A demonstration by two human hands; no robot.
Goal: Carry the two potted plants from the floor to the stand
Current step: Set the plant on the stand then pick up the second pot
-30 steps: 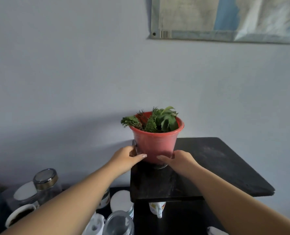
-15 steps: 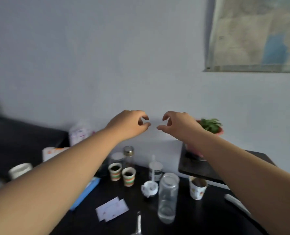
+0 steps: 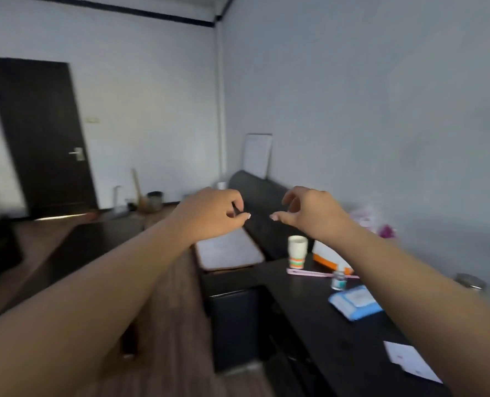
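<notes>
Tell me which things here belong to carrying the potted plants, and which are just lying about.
Job: left hand, right hand, both empty; no pot or stand in view.
Lying about: paper cup, blue pack, small bottle, white cards.

We note a matt black worktop [image 3: 332, 319], wood-grain floor [image 3: 177, 310], paper cup [image 3: 297, 251], glossy blue plastic packet [image 3: 355, 301], dark wooden door [image 3: 37, 136].
</notes>
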